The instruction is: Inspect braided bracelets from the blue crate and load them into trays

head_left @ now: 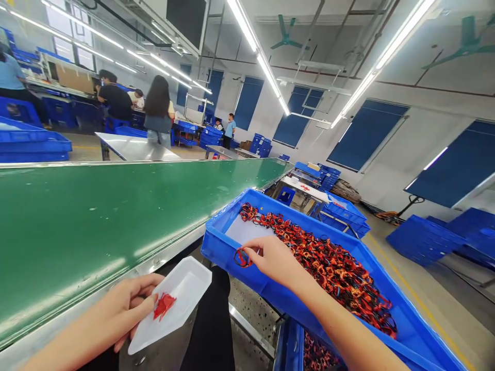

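Observation:
My left hand [133,304] grips the edge of a small white plastic tray [189,286], tilted above my lap. Small red strips [164,305] lie in a little heap in the tray, beside my thumb. My right hand [268,257] pinches a small ring-shaped coil of black and red wire [242,257] between thumb and fingertips, over the near rim of a blue plastic bin [228,247]. Many similar black, red and orange coils [328,263] are heaped in that bin, and part of its white bottom shows at the left end.
A green conveyor belt [108,206] with a metal edge runs along my left and ahead. Below the bin, another blue bin [290,345] holds more coils. Tables, stacked blue crates [425,239] and several people stand or sit farther off.

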A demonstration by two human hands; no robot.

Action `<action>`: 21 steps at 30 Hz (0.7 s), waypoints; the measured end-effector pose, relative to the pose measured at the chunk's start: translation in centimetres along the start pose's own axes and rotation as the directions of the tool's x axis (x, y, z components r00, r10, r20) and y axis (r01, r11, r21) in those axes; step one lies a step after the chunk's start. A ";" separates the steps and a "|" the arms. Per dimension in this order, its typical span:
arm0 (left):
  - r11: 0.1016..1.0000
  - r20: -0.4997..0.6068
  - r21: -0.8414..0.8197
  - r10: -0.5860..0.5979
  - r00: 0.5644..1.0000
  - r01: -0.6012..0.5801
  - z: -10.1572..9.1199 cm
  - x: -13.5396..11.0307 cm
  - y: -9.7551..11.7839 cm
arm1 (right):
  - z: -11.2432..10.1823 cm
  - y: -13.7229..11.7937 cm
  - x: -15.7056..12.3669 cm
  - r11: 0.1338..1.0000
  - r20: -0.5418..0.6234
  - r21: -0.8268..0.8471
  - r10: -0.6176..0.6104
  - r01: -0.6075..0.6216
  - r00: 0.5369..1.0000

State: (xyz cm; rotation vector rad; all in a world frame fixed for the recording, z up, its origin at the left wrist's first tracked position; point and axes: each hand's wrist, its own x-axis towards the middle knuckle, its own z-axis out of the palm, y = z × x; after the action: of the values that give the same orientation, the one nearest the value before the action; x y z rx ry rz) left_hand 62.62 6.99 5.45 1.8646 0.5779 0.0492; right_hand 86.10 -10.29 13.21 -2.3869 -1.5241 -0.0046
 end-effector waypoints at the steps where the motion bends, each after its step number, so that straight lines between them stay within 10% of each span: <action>1: 1.000 0.007 0.008 0.006 1.000 -0.006 0.0 0.0 -0.2 | 0.2 -0.4 0.2 1.000 0.004 0.000 -0.013 0.013 1.000; 12: 0.998 0.008 0.063 0.028 1.000 -0.029 -0.1 -0.8 -1.4 | 3.1 -7.1 1.9 0.971 0.107 0.109 -0.222 0.211 0.969; 21: 1.000 -0.061 0.003 -0.006 0.998 0.006 -2.0 -2.7 -2.0 | 3.5 -5.3 1.2 0.974 0.140 0.146 -0.194 0.174 0.971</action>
State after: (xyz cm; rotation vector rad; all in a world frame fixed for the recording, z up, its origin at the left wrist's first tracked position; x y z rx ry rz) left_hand 58.94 8.12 5.07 1.8695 0.6260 0.1013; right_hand 81.39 -6.32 11.40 -2.1776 -1.7533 0.2384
